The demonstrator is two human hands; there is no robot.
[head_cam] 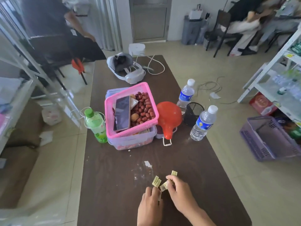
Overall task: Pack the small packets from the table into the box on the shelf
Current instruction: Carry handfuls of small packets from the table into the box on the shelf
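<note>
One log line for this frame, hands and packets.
phase: gathering | left hand: on small yellow-green packets | right hand: pinching one | surface: dark brown table

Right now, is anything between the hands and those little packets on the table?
Nothing visible: both hands, left and right, are already on the small packets. The basket and bottles stand farther back.

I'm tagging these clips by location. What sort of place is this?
Probably a small shop's back room or informal workspace: a white shelf rack stocked with packaged goods at right, a brown table cluttered with water bottles and a pink basket of dried fruit, and people seated behind.
</note>
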